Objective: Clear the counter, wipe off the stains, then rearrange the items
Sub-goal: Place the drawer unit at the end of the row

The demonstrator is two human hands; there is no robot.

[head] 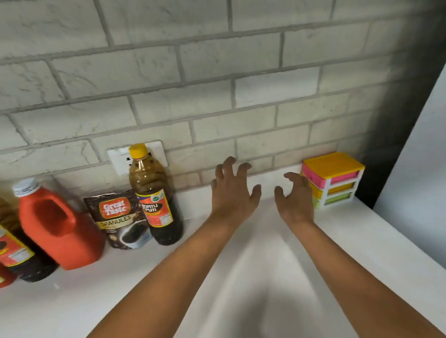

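Both arms reach forward over the white counter (pixel 346 253). My left hand (pixel 234 191) hovers with spread, loosely bent fingers and holds nothing. My right hand (pixel 295 198) is beside it, fingers loosely curved, empty, just left of a small plastic drawer box (pixel 334 178) with a yellow top and pink, yellow and green drawers. Left of my hands stand a dark sauce bottle (pixel 153 196) with a yellow cap, a Great Taste coffee pouch (pixel 120 220) and an orange jug (pixel 59 225) with a white cap.
More labelled bottles (pixel 10 249) stand at the far left edge. A white wall socket (pixel 120 159) sits behind the yellow-capped bottle on the brick-pattern wall. A dark wall edge and a white panel (pixel 425 187) bound the counter on the right.
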